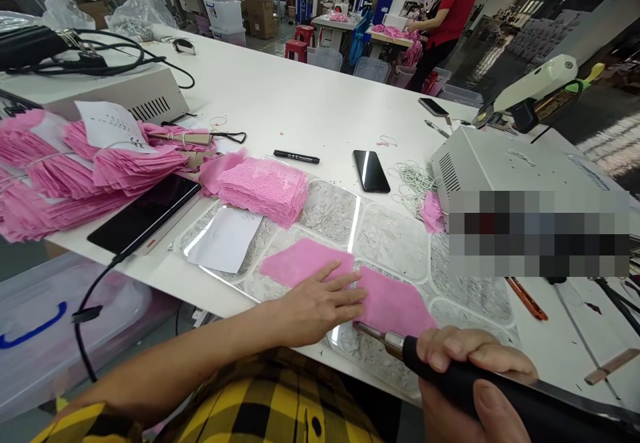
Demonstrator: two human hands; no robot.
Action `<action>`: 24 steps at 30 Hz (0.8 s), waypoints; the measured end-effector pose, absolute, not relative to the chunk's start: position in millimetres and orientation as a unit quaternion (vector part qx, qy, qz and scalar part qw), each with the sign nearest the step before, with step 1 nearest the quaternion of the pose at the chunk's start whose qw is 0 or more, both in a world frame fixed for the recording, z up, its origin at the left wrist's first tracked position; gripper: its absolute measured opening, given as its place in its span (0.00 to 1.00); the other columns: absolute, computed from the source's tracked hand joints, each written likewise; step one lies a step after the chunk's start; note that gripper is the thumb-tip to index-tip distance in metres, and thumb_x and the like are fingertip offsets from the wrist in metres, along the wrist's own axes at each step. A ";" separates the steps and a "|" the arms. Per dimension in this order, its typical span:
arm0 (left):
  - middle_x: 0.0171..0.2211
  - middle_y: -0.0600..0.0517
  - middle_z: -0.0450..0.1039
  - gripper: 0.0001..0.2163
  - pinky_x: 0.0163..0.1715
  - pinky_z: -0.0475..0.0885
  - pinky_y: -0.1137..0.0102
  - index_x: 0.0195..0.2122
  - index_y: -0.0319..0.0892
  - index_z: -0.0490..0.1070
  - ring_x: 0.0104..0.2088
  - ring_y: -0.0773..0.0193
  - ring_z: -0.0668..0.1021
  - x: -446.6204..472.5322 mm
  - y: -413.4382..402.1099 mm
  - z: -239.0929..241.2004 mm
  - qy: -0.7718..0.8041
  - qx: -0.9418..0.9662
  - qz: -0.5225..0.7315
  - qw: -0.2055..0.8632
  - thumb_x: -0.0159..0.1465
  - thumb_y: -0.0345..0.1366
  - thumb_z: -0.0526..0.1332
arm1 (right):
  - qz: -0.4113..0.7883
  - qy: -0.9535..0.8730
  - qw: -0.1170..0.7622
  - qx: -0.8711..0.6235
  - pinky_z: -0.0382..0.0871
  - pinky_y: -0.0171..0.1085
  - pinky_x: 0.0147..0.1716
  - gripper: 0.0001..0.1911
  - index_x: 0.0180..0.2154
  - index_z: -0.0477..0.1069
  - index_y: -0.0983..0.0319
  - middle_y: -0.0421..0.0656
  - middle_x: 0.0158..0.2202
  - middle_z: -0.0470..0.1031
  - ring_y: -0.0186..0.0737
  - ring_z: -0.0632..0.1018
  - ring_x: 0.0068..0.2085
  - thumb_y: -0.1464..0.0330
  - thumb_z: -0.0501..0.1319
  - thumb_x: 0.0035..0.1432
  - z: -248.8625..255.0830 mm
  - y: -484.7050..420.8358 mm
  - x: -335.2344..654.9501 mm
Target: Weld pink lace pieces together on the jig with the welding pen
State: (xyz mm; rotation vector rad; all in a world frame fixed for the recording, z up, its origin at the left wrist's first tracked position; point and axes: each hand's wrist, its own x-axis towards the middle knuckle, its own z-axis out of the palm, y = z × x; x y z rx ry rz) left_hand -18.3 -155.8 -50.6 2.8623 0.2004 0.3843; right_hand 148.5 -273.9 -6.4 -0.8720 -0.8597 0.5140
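My left hand lies flat with its fingers spread over two pink fabric pieces. Its fingertips rest where the left piece meets the right piece. In my right hand is a black-handled hot knife, gripped round the handle. The metal tip points left and sits at the lower left edge of the right piece, close to my left fingers. Under the fabric is a clear, grey-patterned mat. Behind the left piece stands a stack of pink lace-edged fabric, with a white paper beside it.
Tied pink bundles and a tablet lie left. A marker, a phone and tangled elastic thread are beyond the mat. A vented box stands right. A person in red works at a distant sewing machine.
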 end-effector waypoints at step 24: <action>0.63 0.51 0.62 0.18 0.68 0.41 0.54 0.58 0.45 0.67 0.65 0.55 0.61 -66.6 -141.5 -40.0 0.128 0.976 0.116 0.133 0.71 0.44 0.51 | 0.186 -0.350 0.792 -0.465 0.62 0.39 0.17 0.06 0.31 0.69 0.59 0.39 0.25 0.64 0.34 0.64 0.21 0.67 0.57 0.48 -4.9 -265.1 139.0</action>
